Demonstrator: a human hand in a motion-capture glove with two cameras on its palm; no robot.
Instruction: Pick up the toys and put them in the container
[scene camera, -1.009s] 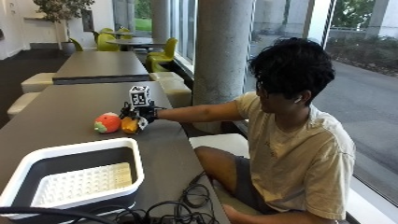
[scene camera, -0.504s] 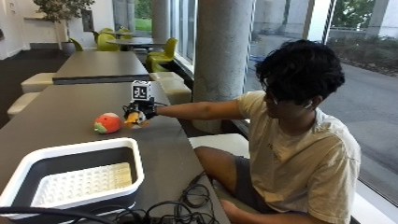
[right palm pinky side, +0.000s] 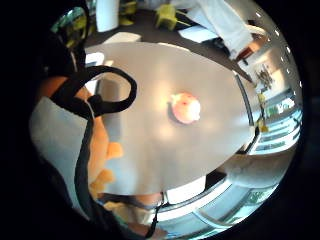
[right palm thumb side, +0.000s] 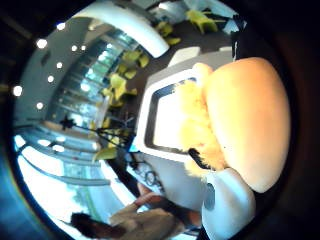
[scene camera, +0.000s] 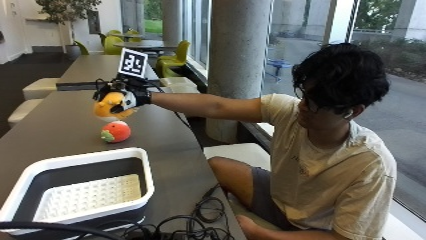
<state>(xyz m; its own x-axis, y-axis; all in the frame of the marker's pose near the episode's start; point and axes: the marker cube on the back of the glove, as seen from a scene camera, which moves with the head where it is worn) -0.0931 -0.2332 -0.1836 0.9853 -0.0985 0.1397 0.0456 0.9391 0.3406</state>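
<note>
gloved right hand (scene camera: 126, 96) grips orange plush toy (scene camera: 110, 106) above table (scene camera: 60, 125) | red toy (scene camera: 116, 132) on table beneath | white container (scene camera: 76, 192) nearer camera

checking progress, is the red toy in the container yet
No, the red toy lies on the table beyond the container, which holds no toy.

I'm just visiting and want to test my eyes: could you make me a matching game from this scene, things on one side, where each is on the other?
Things:
1. orange plush toy
2. red strawberry toy
3. white container

Places:
A. at the near end of the table
B. lifted in the gloved right hand
C. lying on the table

Pairs: 1-B, 2-C, 3-A
</note>
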